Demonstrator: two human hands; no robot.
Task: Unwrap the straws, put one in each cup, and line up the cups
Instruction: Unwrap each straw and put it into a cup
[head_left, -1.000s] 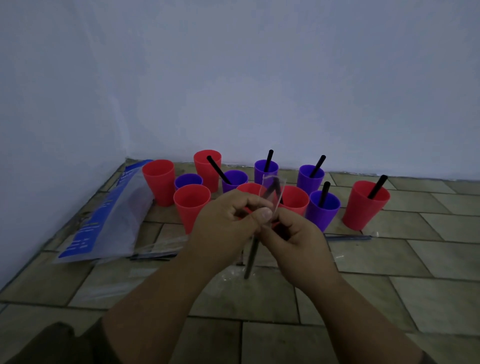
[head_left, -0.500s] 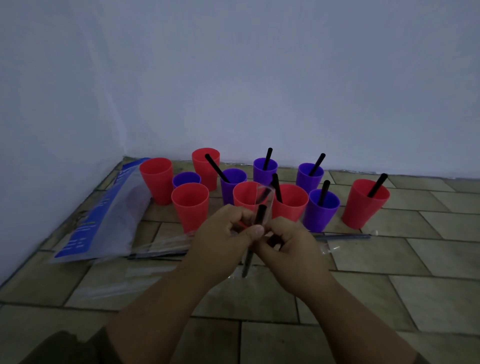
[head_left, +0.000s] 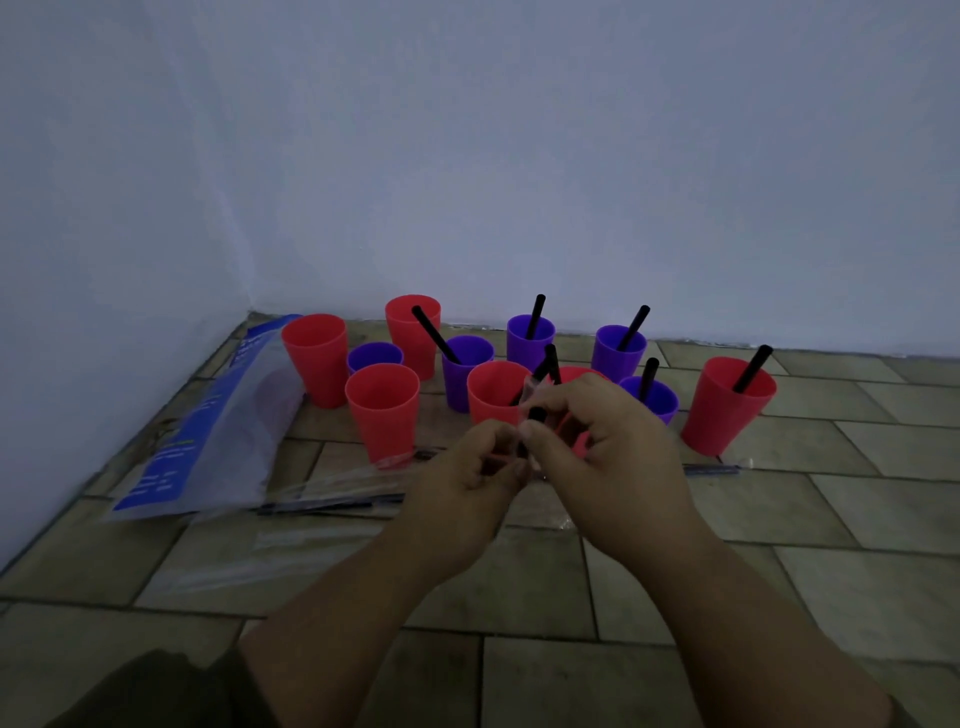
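Note:
Between my hands is a black straw (head_left: 537, 411) standing nearly upright, with clear wrapper (head_left: 534, 387) still around its top. My left hand (head_left: 467, 473) pinches it from below and my right hand (head_left: 605, 447) pinches it just above. Behind them stand several red cups (head_left: 382, 410) and purple cups (head_left: 465, 371). Several hold black straws, among them the far-right red cup (head_left: 727, 410) and a purple cup (head_left: 618, 351). Three red cups on the left and one small purple cup (head_left: 374, 356) are without straws. My right hand partly hides one red cup (head_left: 574, 371).
A blue and white plastic bag (head_left: 208, 431) lies at the left along the wall. Wrapped straws (head_left: 332, 503) lie on the tiled floor in front of the cups, one more wrapped straw (head_left: 711, 470) at the right. Clear wrappers litter the tiles near my hands.
My right hand has risen above my left. The length of straw that hung below my hands a second ago no longer shows. The cups have not moved.

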